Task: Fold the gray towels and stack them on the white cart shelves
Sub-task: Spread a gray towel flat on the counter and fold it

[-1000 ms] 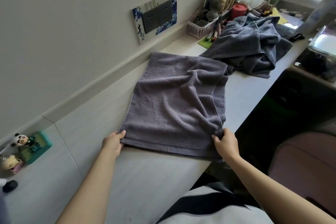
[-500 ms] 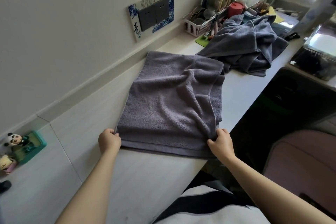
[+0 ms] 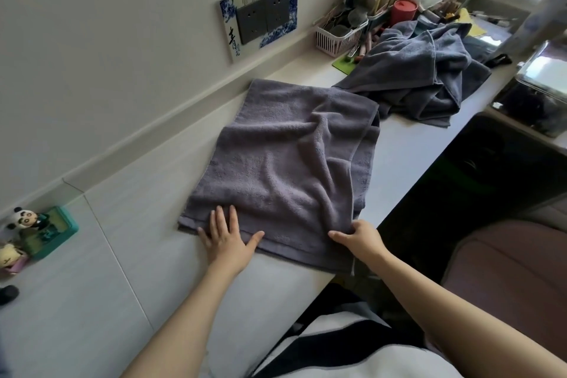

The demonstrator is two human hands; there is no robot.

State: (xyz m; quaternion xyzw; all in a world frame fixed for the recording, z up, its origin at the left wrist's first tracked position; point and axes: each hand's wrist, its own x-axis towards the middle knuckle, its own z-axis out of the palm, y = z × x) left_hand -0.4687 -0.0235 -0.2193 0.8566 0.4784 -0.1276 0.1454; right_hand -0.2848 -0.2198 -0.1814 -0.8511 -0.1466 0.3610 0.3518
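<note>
Fingers (image 3: 225,218) of the left hand (image 3: 227,241) lie straight and spread, pressing flat on the near edge of a half-folded gray towel (image 3: 285,169). The right hand (image 3: 360,239) rests at the towel's near right corner, thumb out; whether its fingers pinch the cloth cannot be told. The towel lies on a pale counter (image 3: 129,255), with a crumpled pile of gray towels (image 3: 423,77) just beyond.

At the bottom of the frame, the person's two forearms (image 3: 190,316) are bare, without sleeves, above a white garment (image 3: 352,356) crossed by a dark band.
</note>
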